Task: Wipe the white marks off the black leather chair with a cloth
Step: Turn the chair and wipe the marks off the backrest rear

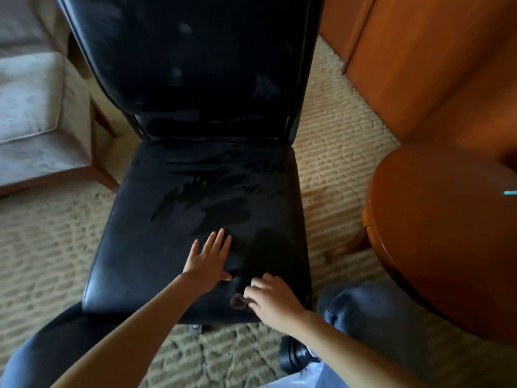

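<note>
The ribbed beige carpet [330, 152] fills the floor, with open strips on both sides of the black leather chair [173, 219]; the chair's backrest [195, 65] is cut off at the top edge and carries faint, blurred white marks [263, 85]; the seat shows streaky smears. An orange wooden cabinet [433, 65] and a round wooden desk [447, 233] crowd the right side, the desk near the seat's edge; a pale upholstered armchair [30, 93] stands at the left, partly out of view. A dark cloth [265, 253] lies on the seat's front right part, hard to tell from the leather. The left hand [208, 261] rests flat on the seat just beside it, fingers spread; the right hand [271, 298] pinches the cloth's near corner with curled fingers.
</note>
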Demonstrator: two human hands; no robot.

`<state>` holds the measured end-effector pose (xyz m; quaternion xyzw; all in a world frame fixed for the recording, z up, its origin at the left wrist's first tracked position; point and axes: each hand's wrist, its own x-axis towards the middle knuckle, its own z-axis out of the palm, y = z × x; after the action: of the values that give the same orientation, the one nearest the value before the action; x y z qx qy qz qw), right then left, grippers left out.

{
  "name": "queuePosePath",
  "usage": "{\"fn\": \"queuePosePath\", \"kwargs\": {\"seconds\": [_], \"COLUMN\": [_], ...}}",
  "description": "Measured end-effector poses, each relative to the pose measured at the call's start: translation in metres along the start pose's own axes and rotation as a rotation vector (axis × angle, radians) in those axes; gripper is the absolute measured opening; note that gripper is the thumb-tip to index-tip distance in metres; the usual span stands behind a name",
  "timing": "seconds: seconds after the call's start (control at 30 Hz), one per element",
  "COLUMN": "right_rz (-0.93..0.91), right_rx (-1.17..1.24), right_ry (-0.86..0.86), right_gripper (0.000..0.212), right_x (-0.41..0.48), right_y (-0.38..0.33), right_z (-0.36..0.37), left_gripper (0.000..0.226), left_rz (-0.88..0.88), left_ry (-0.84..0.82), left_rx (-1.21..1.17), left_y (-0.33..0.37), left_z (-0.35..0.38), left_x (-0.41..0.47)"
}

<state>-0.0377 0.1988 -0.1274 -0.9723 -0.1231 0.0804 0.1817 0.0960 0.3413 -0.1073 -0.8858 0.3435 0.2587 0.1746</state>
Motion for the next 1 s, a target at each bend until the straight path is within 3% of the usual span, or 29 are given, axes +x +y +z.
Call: {"fn": "queuePosePath", "kwargs": {"seconds": [0.1,0.2,0.33,0.47,0.6,0.77,0.87,1.0], "right_rz": [0.009,0.234,0.628,0.855,0.876,0.861,0.821,0.834], "right_rx": [0.082,0.278,0.603,0.699,0.69,0.714,0.631,0.48], "right_ry": [0.013,0.115,0.359,0.414,0.422,0.507,0.536,0.543], "right_gripper": [0.013,0.02,0.012,0.008,0.013,0.031,0.04,0.038], "right_x": [-0.003,-0.009,-0.019,-0.027,-0.018,0.013,0.04,0.08], "right_y": [0.0,0.016,0.062,0.108,0.133,0.158,0.179,0.216], "right_z": [-0.007,-0.026,-0.056,-0.067,-0.066,-0.072,-0.069,-0.074], "left_gripper": [0.095,0.095,0.086,0.07,0.082,0.101,0.103,0.102], "left_rz": [0.002,-0.008,-0.033,-0.041,-0.017,-0.081,-0.102,-0.08], "left_ry": [-0.01,-0.059,-0.129,-0.032,0.036,-0.002,-0.078,-0.082], "left_rx": [0.092,0.178,0.271,0.263,0.047,-0.111,-0.136,-0.162], "left_y": [-0.01,-0.012,-0.006,0.008,0.039,0.052,0.047,0.043], "left_z": [0.003,-0.003,-0.022,-0.044,-0.066,-0.076,-0.07,-0.053], "left_x": [-0.003,-0.009,-0.015,-0.006,0.015,0.049,0.061,0.07]}}
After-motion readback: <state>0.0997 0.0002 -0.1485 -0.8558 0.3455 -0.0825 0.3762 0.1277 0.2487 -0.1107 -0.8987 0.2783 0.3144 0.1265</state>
